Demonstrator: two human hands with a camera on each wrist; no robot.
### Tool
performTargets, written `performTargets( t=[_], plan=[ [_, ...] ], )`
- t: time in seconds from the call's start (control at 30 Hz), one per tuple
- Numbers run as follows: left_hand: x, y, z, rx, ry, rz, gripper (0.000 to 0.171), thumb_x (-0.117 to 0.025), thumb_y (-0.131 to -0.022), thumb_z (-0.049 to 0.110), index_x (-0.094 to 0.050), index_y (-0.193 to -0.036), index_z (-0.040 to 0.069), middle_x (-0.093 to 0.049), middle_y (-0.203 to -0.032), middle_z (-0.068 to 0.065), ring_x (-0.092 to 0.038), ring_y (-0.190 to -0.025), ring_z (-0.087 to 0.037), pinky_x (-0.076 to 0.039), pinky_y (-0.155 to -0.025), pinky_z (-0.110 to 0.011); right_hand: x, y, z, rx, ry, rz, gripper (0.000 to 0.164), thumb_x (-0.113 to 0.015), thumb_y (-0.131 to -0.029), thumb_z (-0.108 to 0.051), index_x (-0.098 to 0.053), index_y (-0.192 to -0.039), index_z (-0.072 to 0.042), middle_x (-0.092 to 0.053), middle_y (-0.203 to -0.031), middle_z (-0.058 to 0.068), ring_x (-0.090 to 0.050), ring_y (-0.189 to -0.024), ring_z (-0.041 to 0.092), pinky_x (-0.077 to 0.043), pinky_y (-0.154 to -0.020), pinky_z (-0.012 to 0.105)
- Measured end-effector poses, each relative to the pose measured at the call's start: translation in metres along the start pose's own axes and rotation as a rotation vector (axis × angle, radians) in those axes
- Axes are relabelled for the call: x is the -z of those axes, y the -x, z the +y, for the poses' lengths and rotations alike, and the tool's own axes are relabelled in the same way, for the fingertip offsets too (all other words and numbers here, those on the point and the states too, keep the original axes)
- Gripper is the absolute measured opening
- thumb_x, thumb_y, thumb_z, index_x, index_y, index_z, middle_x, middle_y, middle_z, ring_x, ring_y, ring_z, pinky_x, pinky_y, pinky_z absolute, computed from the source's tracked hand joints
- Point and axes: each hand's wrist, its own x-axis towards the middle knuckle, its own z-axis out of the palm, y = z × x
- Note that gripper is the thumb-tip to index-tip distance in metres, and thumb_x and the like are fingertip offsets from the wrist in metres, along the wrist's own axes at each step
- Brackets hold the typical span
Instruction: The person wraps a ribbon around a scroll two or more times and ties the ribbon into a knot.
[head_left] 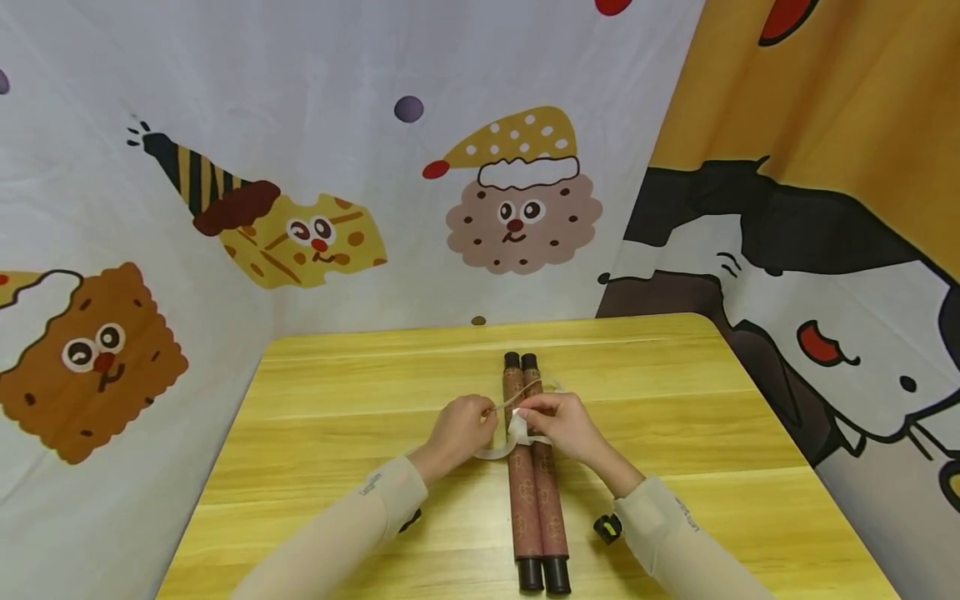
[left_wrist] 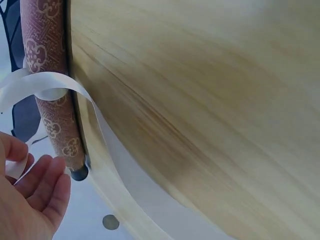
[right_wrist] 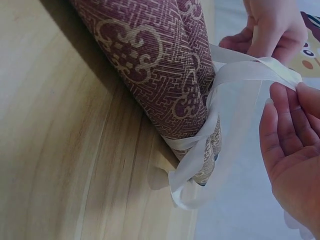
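Two rolled scrolls, a left one (head_left: 523, 492) and a right one (head_left: 551, 504), lie side by side on the table. Both have brown-red patterned cloth and dark end knobs. A white ribbon (head_left: 517, 429) goes round them above the middle. My left hand (head_left: 461, 429) pinches one part of the ribbon just left of the scrolls. Over the right scroll, my right hand (head_left: 562, 425) pinches a folded loop of ribbon (right_wrist: 250, 70) between thumb and forefinger, its other fingers loosely bent. A long ribbon tail (left_wrist: 135, 175) hangs down in the left wrist view.
The scrolls rest on a yellow wood-grain table (head_left: 322, 483). Behind it hangs a white cloth (head_left: 337, 67) printed with cartoon food. An orange cartoon curtain (head_left: 847, 108) hangs on the right.
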Motion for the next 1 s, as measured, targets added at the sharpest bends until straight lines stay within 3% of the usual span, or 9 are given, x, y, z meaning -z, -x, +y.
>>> performTargets(
  t=[0.23, 0.47, 0.57, 0.7, 1.0],
  plan=[
    [0.008, 0.016, -0.003, -0.146, -0.102, 0.033, 0.015, -0.066, -0.095, 0.008, -0.081, -0.096, 0.006, -0.077, -0.084, -0.003, -0.058, -0.061, -0.005, -0.055, -0.058, -0.028, 0.002, 0.001, 0.002, -0.018, -0.036, 0.01, 0.015, -0.069, -0.1, -0.004, -0.078, -0.109, 0.005, -0.076, -0.101, 0.018, -0.072, -0.086, 0.04, -0.061, -0.074, 0.052],
    [0.01, 0.034, 0.001, -0.262, -0.142, 0.079, 0.011, -0.069, -0.092, 0.01, -0.08, -0.09, 0.008, -0.076, -0.082, -0.001, -0.065, -0.067, -0.01, -0.056, -0.059, -0.028, 0.004, 0.0, 0.005, -0.002, -0.035, 0.024, 0.013, -0.071, -0.099, -0.005, -0.079, -0.107, 0.002, -0.076, -0.099, 0.013, -0.073, -0.084, 0.03, -0.062, -0.075, 0.05],
    [0.008, 0.041, 0.004, -0.327, -0.171, 0.104, 0.008, -0.071, -0.089, 0.01, -0.078, -0.086, 0.011, -0.075, -0.08, 0.0, -0.068, -0.069, -0.012, -0.057, -0.061, -0.028, 0.006, 0.0, 0.006, -0.005, -0.022, 0.034, 0.012, -0.071, -0.099, -0.005, -0.08, -0.106, 0.0, -0.076, -0.097, 0.011, -0.073, -0.083, 0.033, -0.061, -0.074, 0.052],
    [0.004, 0.048, 0.007, -0.405, -0.191, 0.121, 0.005, -0.073, -0.086, 0.011, -0.076, -0.082, 0.013, -0.071, -0.075, 0.003, -0.064, -0.066, -0.011, -0.055, -0.06, -0.026, 0.007, 0.001, 0.006, -0.016, -0.011, 0.032, 0.011, -0.071, -0.099, -0.006, -0.08, -0.105, -0.004, -0.076, -0.098, 0.009, -0.072, -0.085, 0.037, -0.06, -0.076, 0.056],
    [-0.002, 0.056, 0.026, -0.56, -0.181, 0.18, 0.005, -0.073, -0.087, 0.012, -0.074, -0.082, 0.012, -0.068, -0.074, 0.005, -0.059, -0.068, -0.01, -0.05, -0.061, -0.023, 0.008, 0.0, 0.003, -0.027, -0.006, 0.022, 0.011, -0.072, -0.099, -0.007, -0.08, -0.105, -0.002, -0.077, -0.096, 0.01, -0.073, -0.083, 0.031, -0.061, -0.074, 0.053]
  ],
)
